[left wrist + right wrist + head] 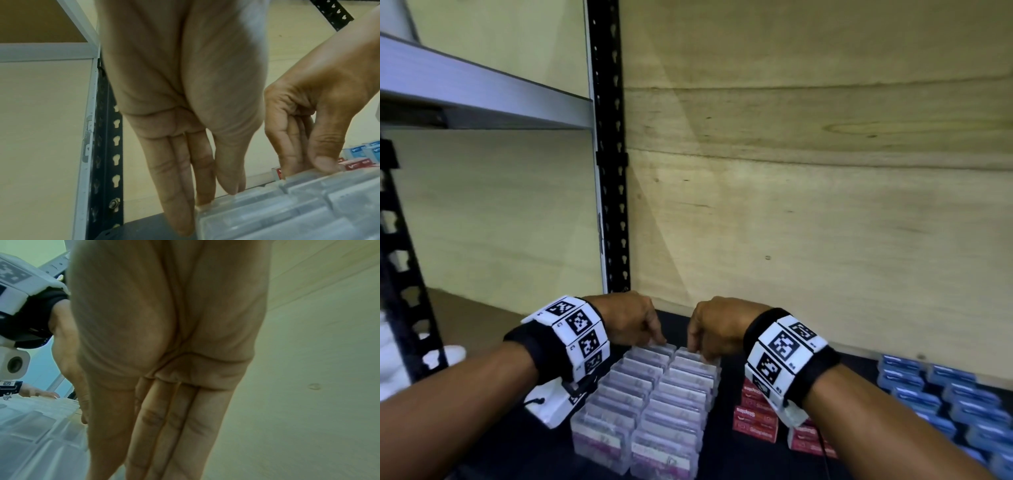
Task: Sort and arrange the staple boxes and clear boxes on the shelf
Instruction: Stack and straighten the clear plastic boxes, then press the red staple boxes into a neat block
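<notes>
Clear boxes (650,404) stand in two tight rows on the dark shelf (722,455). My left hand (654,337) reaches over the far end of the left row. In the left wrist view its straight fingers (176,186) go down behind the last clear box (298,211) and the thumb tip touches its top edge. My right hand (697,346) does the same at the right row's far end, its fingers (164,434) straight behind the boxes (30,434). Red staple boxes (756,421) lie right of the rows, blue staple boxes (945,394) further right.
A wooden back panel (825,205) stands close behind the hands. A black perforated upright (609,171) rises at the back left, with a grey shelf beam (482,92) above. Another perforated post (400,274) stands at the left edge.
</notes>
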`<state>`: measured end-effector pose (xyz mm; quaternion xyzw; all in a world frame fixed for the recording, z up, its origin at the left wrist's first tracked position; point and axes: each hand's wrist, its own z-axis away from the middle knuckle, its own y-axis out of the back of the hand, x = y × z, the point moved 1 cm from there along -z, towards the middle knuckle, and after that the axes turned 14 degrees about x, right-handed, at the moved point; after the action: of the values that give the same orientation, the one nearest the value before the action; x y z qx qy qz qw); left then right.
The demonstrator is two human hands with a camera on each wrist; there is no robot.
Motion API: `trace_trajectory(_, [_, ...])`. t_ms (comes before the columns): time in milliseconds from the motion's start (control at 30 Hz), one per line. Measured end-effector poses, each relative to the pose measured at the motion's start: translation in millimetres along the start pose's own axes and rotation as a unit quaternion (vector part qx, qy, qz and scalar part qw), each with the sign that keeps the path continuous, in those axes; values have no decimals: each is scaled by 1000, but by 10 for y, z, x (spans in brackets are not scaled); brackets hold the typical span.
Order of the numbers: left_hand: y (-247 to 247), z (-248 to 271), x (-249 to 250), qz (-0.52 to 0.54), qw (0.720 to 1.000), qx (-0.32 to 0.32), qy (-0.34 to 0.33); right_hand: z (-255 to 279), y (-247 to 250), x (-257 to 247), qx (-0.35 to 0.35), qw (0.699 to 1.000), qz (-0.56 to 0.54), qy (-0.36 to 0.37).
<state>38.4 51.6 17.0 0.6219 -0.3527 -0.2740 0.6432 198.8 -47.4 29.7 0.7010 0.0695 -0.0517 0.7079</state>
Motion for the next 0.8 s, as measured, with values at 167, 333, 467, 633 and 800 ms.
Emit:
trace_trajectory(167, [28, 16, 29, 2, 1000, -2, 8, 48, -40, 15, 12, 1000, 0, 6])
trace_trajectory(333, [65, 38, 157, -28, 999, -6, 31, 130, -53, -12, 21, 999, 28, 16])
trace_trajectory(467, [135, 77, 334, -71, 996, -24, 45, 242, -32, -14, 24, 1000, 5, 5])
trace_trajectory(633, [269, 191, 712, -148, 987, 38, 43, 547, 76, 162, 46, 999, -16, -5])
trace_trajectory(800, [239, 239, 1189, -183, 982, 41, -25, 946, 211, 478, 27, 998, -9, -63])
